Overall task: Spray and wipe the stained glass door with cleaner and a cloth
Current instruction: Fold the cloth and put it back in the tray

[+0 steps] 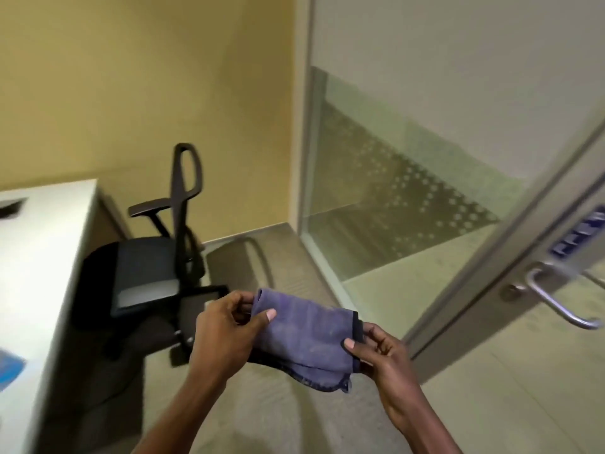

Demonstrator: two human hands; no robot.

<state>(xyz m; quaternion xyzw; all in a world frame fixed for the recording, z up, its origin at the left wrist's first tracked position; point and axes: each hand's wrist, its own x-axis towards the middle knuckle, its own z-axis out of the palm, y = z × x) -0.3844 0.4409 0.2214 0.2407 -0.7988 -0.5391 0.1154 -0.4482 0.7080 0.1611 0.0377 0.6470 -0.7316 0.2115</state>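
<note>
- Watching the head feed, I see a purple cloth point(311, 332) held in the air between both hands, to the left of the glass door point(484, 257), near its lower frame but not touching it.
- The left hand point(226, 326) has the end of the cloth farther from the glass door. Its fingers point(265, 314) are curled round the fold, with the thumb lying on top of the fabric.
- The right hand point(383, 352) pinches the end nearer the glass door, right at a black hem, with the thumb pressed flat on the cloth.
- The cloth is folded over itself, and a lower layer with a dark-edged corner droops below the right hand.
- The glass door shows a grey metal frame running slantwise. A curved metal handle point(556, 303) sits on it, and just above that is a blue label point(579, 234) too blurred for me to read.
- Just left of the glass door stands a glass panel point(393, 191) with a frosted, dotted band.
- Farther left of the glass door, a black office chair point(147, 257) stands on the carpet point(294, 421) before a yellow wall point(131, 77).
- Farthest from the glass door is a white tabletop point(42, 240).
</note>
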